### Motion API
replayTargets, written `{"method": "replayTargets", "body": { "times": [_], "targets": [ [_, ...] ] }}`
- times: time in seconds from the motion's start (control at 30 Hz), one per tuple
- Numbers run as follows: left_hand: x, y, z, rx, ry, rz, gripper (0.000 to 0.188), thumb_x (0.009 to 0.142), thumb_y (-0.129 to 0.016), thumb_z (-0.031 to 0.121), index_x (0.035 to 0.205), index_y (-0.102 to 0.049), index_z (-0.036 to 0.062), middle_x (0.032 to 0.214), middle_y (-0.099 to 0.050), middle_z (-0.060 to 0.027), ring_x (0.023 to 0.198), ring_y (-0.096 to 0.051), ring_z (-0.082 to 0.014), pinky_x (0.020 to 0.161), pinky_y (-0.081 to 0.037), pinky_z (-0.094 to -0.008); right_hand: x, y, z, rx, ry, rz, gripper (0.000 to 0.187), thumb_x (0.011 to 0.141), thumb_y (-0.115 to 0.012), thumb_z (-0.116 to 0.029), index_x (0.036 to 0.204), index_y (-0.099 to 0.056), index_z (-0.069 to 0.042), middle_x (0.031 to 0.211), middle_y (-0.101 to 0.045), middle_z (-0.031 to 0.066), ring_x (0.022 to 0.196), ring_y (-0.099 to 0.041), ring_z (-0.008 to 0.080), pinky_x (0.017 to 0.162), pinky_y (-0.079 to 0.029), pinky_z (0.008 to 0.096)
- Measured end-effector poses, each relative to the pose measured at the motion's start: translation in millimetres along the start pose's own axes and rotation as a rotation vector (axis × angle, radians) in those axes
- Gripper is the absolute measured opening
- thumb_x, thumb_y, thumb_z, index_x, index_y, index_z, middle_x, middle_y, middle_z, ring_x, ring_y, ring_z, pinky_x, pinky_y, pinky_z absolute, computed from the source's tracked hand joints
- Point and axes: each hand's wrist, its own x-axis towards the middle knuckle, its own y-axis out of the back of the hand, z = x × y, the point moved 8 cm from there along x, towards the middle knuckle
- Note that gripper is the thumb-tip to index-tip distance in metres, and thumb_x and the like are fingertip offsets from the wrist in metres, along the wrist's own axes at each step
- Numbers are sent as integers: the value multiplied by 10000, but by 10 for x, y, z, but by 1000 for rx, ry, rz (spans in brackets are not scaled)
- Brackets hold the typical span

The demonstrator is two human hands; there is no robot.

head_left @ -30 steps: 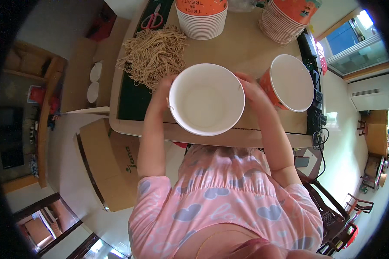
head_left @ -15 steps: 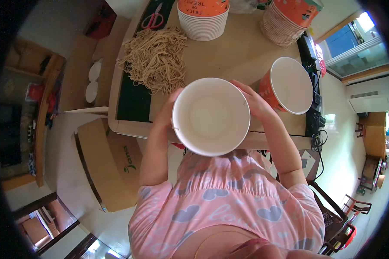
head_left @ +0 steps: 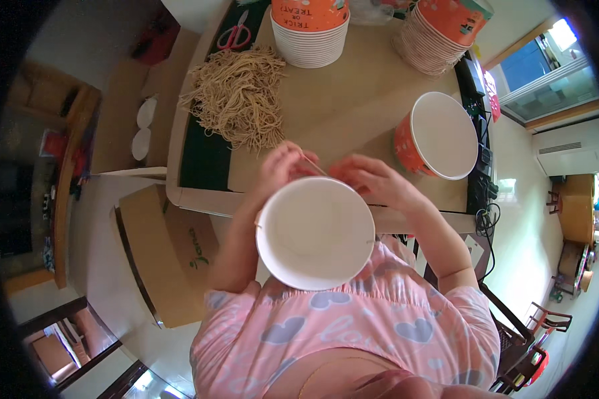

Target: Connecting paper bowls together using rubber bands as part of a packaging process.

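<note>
Brown-covered table [head_left: 339, 100] beyond the grip; white-lined bucket [head_left: 316, 233] just bodyward of it; apparently working a thin strand [head_left: 315, 166], pinched by left hand [head_left: 283, 166], near curled right hand [head_left: 374, 179], cannot tell whether holding anything; next, seemingly calls for steadying the bucket

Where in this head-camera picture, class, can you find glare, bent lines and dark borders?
In the head view, glare burns out part of the window at upper right and whitens a patch of floor; the table's left edge bows; black fills the corners; the front tub's white inside shows only faint shading.
</note>
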Motion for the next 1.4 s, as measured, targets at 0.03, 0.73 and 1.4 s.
{"method": "replayTargets", "body": {
  "times": [0.03, 0.73, 1.4],
  "targets": [
    [-42, 22, -171, -8, 20, -57, 130, 969, -430, 139, 919, -497, 40, 986, -649, -137, 864, -651, -194, 754, -538, -326, 12, 37, 135, -177, -5, -6, 244, 965, -480, -126, 1165, -571, -19, 1082, -591, 51, 1016, -549, 117, 857, -468, 281],
    [-295, -664, 419, 343, -224, -154, 206, 882, -494, -36, 1074, -552, 12, 1050, -602, -70, 957, -575, -126, 879, -465, -267, -125, -15, 445, 360, -130, -44, 320, 974, -514, -183, 1249, -512, -21, 1148, -591, 84, 1029, -585, 134, 859, -503, 279],
    [-1993, -1143, 1921, -5, -1102, -238, 116, 931, -545, 236, 817, -520, 236, 740, -441, 80, 731, -416, -92, 716, -329, -281, -610, 236, -327, 316, 459, -53, 95, 853, -661, -40, 868, -567, -41, 851, -576, 47, 775, -554, 113, 673, -458, 232]
  ]
}}
